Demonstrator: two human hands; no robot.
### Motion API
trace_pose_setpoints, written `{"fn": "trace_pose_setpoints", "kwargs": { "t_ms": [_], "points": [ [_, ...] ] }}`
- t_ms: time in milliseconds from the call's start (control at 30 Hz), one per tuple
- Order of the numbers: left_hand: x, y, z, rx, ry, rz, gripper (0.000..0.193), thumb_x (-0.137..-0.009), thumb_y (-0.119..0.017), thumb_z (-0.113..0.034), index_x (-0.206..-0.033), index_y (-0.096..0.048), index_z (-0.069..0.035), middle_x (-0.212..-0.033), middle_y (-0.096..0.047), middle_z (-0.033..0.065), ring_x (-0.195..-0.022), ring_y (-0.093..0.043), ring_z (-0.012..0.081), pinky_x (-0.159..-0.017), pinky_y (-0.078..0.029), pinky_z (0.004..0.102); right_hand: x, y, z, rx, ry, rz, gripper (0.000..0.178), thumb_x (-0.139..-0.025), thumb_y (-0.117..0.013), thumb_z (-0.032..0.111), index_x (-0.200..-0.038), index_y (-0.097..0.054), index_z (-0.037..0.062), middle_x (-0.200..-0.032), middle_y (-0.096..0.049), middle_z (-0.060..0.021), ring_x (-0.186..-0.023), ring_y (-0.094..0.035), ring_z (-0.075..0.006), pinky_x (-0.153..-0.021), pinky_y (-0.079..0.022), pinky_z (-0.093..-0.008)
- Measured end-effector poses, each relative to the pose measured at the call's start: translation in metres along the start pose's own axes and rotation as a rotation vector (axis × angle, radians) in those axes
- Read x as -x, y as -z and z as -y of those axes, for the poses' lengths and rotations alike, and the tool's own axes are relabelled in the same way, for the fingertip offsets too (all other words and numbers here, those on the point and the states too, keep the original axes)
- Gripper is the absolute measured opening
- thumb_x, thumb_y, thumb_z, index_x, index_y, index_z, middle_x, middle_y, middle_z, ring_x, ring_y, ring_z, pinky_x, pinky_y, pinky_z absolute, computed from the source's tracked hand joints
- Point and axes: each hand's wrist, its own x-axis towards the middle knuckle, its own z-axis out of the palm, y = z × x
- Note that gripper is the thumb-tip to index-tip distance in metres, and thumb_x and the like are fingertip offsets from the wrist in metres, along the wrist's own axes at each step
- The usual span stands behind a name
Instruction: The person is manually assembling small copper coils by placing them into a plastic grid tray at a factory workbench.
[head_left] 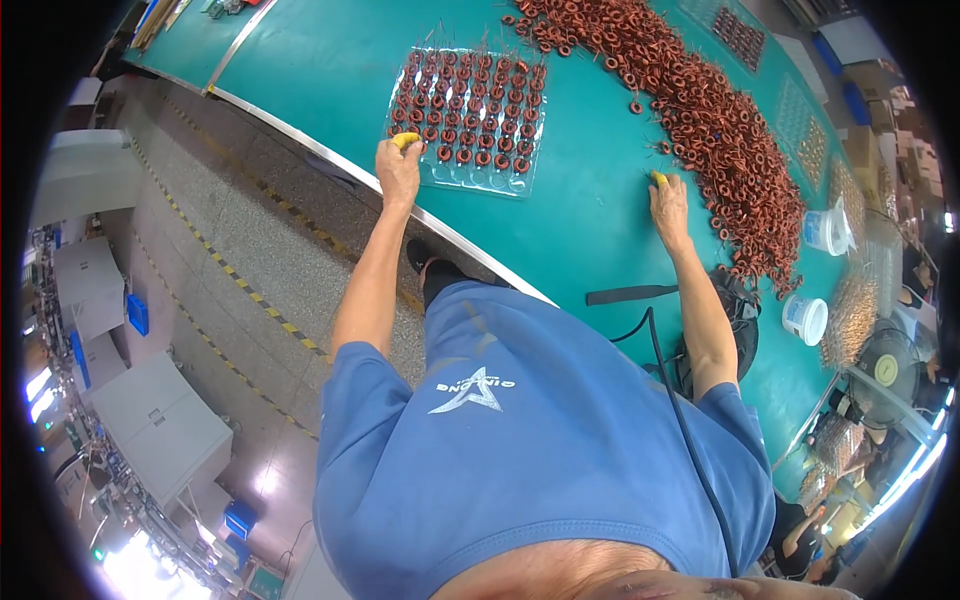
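Note:
A clear plastic tray (460, 180) lies on the green table, filled with rows of reddish-brown ring coils (465, 100) with thin wire leads. My left hand (397, 175), yellow covers on its fingertips, is closed at the tray's near left edge, beside the coils there. What its fingers hold, if anything, is hidden. To the right, my right hand (669, 208) is just above the table by the near left side of a large heap of loose ring coils (700, 115). Its fingers, also with yellow on a tip, are drawn together, and I cannot make out anything in them.
Two white tubs (805, 320) stand right of the heap. A dark bag-like thing (735, 325) with a strap and a cable is beside my right forearm. Another filled tray (738, 38) lies at the far right. The table's metal edge (480, 262) runs before me.

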Motion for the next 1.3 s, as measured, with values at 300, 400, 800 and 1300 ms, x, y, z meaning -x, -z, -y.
{"fn": "trace_pose_setpoints", "kwargs": {
  "t_ms": [300,400,800,1300],
  "points": [
    [-0.005,-0.021,0.021,-0.179,-0.155,0.062,0.02,-0.087,-0.058,-0.016,-0.1,-0.062,-0.001,-0.094,-0.06,0.0195,-0.092,-0.057,0.0378,-0.082,-0.043,0.0453,0.002,-0.005,0.001,-0.358,-0.169,-0.2,0.022,-0.079,-0.069,0.015,-0.094,-0.062,0.0007,-0.085,-0.062,-0.0178,-0.08,-0.059,-0.0351,-0.073,-0.048,-0.0415],
    [0.014,-0.016,-0.023,-0.095,-0.062,-0.008,0.025,-0.088,-0.055,-0.012,-0.109,-0.058,0.001,-0.095,-0.061,0.0191,-0.091,-0.058,0.0359,-0.082,-0.045,0.0437,-0.003,0.034,0.054,-0.684,-0.435,-0.149,0.024,-0.078,-0.07,0.017,-0.094,-0.066,-0.0012,-0.084,-0.066,-0.0119,-0.075,-0.062,-0.0234,-0.072,-0.05,-0.0359],
    [0.113,-0.058,-0.148,0.274,-0.356,0.395,0.038,-0.095,-0.052,-0.021,-0.124,-0.046,0.003,-0.105,-0.057,0.0239,-0.095,-0.057,0.0399,-0.08,-0.047,0.0435,-0.005,0.062,0.199,-1.36,-0.385,0.08,0.028,-0.092,-0.058,0.017,-0.107,-0.064,-0.0061,-0.093,-0.068,-0.0091,-0.083,-0.063,-0.0146,-0.075,-0.051,-0.0278],
    [0.119,-0.016,-0.151,1.009,0.254,0.888,0.022,-0.098,-0.052,-0.026,-0.106,-0.058,-0.006,-0.08,-0.06,0.0013,-0.064,-0.058,0.0097,-0.057,-0.046,0.0215,-0.005,0.094,0.202,-1.212,-0.403,0.311,0.023,-0.09,-0.061,0.02,-0.093,-0.069,-0.0017,-0.073,-0.064,-0.0029,-0.064,-0.056,-0.0093,-0.058,-0.044,-0.0249]
  ]
}}
